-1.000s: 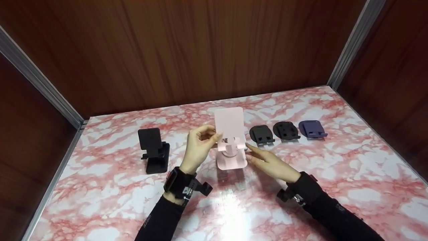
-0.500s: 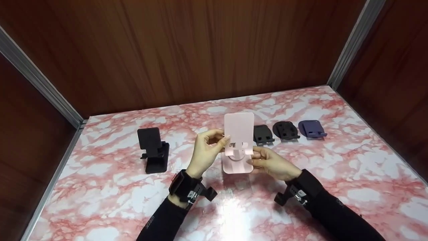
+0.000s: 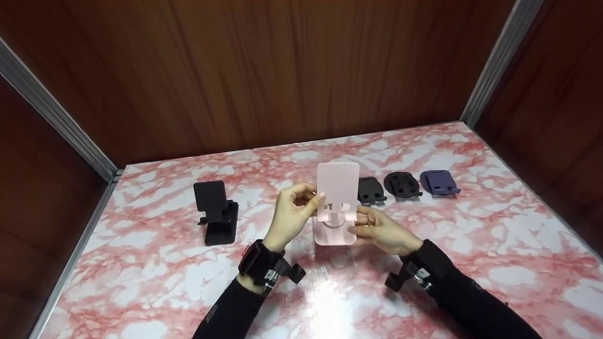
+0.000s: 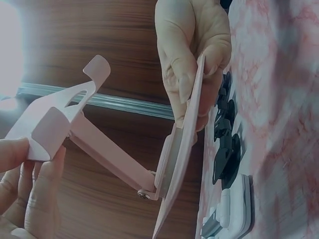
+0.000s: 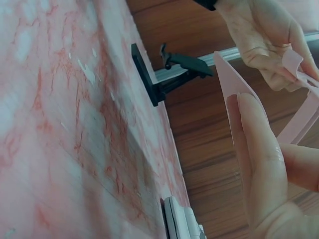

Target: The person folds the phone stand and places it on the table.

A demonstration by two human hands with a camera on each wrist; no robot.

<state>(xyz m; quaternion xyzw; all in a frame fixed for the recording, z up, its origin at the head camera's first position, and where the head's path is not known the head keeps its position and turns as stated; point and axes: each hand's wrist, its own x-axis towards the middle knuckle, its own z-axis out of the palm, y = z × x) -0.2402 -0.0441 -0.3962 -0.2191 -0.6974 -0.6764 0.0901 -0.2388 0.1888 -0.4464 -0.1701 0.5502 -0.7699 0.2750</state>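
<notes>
Both hands hold a pale pink phone stand [image 3: 337,186], its arm unfolded and its base [image 4: 187,144] raised over the table. My left hand [image 3: 293,212] pinches the left edge of the upper plate [image 4: 50,109] between thumb and fingers. On the other side my right hand [image 3: 388,230] grips the base's right edge, thumb on one face and fingers on the other. From the right wrist view, fingers [image 5: 259,144] lie along the base. An unfolded black phone stand [image 3: 219,212] is on the table to the left.
Three folded phone stands lie in a row at the right: a dark one [image 3: 371,190], a black one [image 3: 403,184] and a purple one [image 3: 439,182]. The wrist views also show a folded white stand [image 4: 232,214], hidden from the head view. Wooden panels [image 3: 301,70] enclose the marbled table [image 3: 155,273].
The pink stand has shifted right and slightly toward me, with both hands. My right hand has gone from touching its side to gripping the base edge. Little differs over the last half second.
</notes>
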